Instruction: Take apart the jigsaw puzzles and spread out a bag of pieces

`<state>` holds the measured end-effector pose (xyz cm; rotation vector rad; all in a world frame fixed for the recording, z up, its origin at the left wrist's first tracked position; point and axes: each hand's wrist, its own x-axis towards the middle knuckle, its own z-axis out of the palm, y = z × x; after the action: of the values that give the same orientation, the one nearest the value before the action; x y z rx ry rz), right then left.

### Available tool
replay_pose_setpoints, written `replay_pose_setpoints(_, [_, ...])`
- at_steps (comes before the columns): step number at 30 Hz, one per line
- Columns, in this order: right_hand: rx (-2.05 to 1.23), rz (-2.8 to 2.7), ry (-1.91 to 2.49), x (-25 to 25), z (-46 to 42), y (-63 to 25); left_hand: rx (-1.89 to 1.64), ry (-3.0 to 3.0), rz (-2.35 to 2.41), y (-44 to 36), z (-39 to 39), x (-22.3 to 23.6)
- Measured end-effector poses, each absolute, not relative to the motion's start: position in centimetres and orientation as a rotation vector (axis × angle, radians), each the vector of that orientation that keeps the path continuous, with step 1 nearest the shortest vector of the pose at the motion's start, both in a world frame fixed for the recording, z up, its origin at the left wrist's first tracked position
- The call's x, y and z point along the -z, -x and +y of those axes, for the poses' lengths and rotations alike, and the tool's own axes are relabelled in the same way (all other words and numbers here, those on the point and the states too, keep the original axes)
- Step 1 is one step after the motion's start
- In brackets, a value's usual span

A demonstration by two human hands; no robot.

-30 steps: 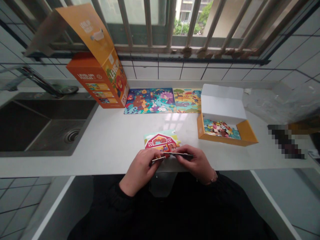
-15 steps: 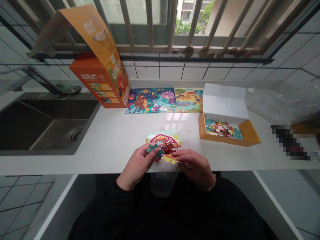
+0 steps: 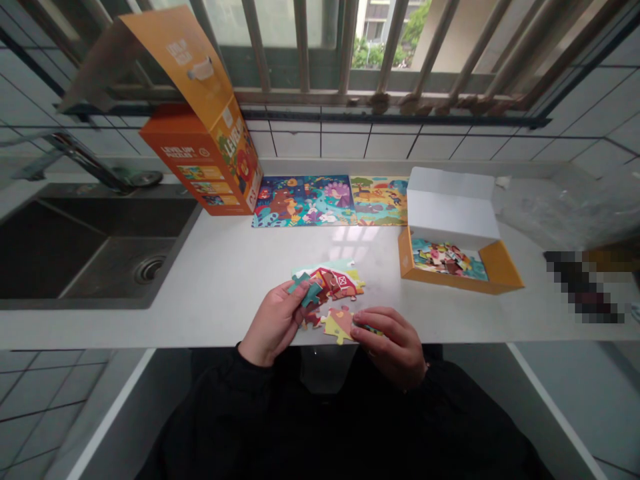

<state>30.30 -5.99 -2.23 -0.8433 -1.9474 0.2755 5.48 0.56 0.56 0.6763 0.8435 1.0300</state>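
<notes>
White countertop [image 3: 220, 273] under a barred window [image 3: 345, 47], and near its front edge sits a partly built barn puzzle [image 3: 343, 282]. Left hand [image 3: 275, 320] is pinching a teal piece [image 3: 313, 293] right by it, while the right hand [image 3: 397, 343] has its fingertips closed on a yellow-and-pink piece [image 3: 339, 325]. Off to the right, an open yellow box [image 3: 504, 268] holds a bunch of loose pieces [image 3: 445, 259]. Behind, colorful picture boards [image 3: 305, 201] lie flat next to a tall orange box [image 3: 197, 170], sink [image 3: 135, 217] over on the left.

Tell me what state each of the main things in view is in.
Left hand, gripping teal piece
Right hand, holding yellow-and-pink piece
Barn puzzle, partly assembled
Picture panels, lying flat
Small orange box, open, loose pieces inside
Tall orange box, upright, flap raised
</notes>
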Motion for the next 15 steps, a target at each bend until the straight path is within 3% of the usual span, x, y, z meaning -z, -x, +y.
replay_pose_setpoints(3, [-0.152,-1.882,0.942,1.7,-6.4,-31.2,-1.105,-0.637,0.849,-5.2,0.6,-0.3])
replay_pose_setpoints(10, [0.544,-1.641,1.491,-1.5,-4.4,-39.0,-1.045,-0.674,0.813,-5.1,0.1,-0.2])
replay_pose_setpoints(15, [0.530,-1.976,1.687,-2.7,-1.9,-44.0,-1.039,-0.671,0.797,-5.1,0.1,-0.1])
